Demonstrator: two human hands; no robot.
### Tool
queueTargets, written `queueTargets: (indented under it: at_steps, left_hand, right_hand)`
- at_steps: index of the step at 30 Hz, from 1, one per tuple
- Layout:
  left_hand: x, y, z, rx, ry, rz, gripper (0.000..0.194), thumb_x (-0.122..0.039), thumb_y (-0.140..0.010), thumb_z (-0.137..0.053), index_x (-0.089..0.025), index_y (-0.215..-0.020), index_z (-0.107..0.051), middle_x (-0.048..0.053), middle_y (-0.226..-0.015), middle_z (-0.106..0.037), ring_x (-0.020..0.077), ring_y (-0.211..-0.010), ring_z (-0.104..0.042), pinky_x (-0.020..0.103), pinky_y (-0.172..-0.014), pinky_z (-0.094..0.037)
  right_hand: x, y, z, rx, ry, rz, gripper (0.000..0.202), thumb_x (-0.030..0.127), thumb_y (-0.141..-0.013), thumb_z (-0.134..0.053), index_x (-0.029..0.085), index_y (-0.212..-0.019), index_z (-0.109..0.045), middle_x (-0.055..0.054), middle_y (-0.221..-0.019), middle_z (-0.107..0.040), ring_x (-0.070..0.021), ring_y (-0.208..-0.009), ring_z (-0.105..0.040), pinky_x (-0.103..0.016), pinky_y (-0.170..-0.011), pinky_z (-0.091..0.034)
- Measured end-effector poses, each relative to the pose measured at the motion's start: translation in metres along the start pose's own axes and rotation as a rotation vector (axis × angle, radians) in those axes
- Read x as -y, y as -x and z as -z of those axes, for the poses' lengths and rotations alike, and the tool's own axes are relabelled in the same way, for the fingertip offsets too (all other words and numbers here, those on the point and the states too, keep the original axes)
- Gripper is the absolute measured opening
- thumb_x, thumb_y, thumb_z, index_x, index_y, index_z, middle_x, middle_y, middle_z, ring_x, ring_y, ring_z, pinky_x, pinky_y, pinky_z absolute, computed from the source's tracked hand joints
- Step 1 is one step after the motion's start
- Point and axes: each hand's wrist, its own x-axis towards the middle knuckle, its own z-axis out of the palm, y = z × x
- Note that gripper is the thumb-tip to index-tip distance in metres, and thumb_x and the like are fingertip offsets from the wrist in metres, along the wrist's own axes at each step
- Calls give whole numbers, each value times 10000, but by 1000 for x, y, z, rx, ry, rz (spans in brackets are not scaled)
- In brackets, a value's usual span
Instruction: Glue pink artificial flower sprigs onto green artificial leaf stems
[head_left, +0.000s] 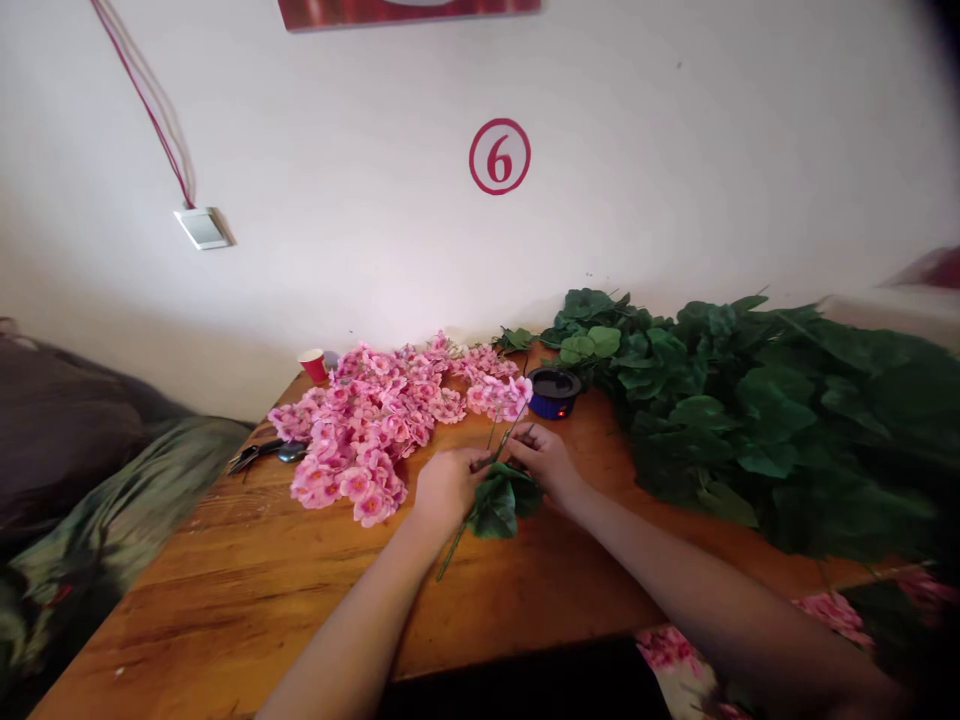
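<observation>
Between my hands is an artificial flower stem topped with pink blossoms point(501, 397). My left hand point(448, 487) is closed around the green stem, whose lower end points down toward the table's front. My right hand point(549, 460) pinches at the stem just below the blossoms; its fingertips are partly hidden. Green leaves point(496, 502) hang under both hands, beside the stem. Behind the blossoms stands a small blue pot point(555, 393) with a dark top and a lit red switch.
A heap of pink artificial flowers point(382, 420) covers the table's left back. Green leaves point(750, 400) pile up on the right. A red paper cup point(313, 365) and a dark tool point(259, 454) lie at the left edge of the wooden table point(247, 590). A wall stands behind.
</observation>
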Motion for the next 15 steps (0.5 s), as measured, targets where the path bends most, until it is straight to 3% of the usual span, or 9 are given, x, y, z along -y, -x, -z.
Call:
queueTargets:
  at_steps: [6, 11, 15]
  left_hand:
    - [1, -2, -3, -2, -24, -49, 264, -333, -891, -554, -227, -860, -793, 22, -791, -746, 163, -742, -658, 214, -613, -391]
    - [12, -8, -11, -54, -31, -79, 283, -268, -874, -533, -161, -687, -716, 22, -658, -672, 142, -641, -590, 224, -568, -335]
    - [19, -11, -11, -85, -39, -79, 235, -254, -850, -562, -155, -674, -682, 25, -661, -656, 147, -645, -574, 232, -579, -342]
  right_hand:
    - [-2, 2, 1, 21, -36, 13, 331, 461, -730, -776, 186, -811, -609, 8, -648, -621, -115, -545, -510, -232, -523, -363]
    - [-2, 0, -1, 6, -96, -40, 377, 456, -660, -839, 180, -803, -625, 7, -690, -630, -117, -596, -532, -232, -567, -378]
    - [-6, -3, -1, 23, -87, -81, 415, 493, -627, -847, 171, -802, -651, 1, -713, -630, -126, -611, -539, -246, -586, -393]
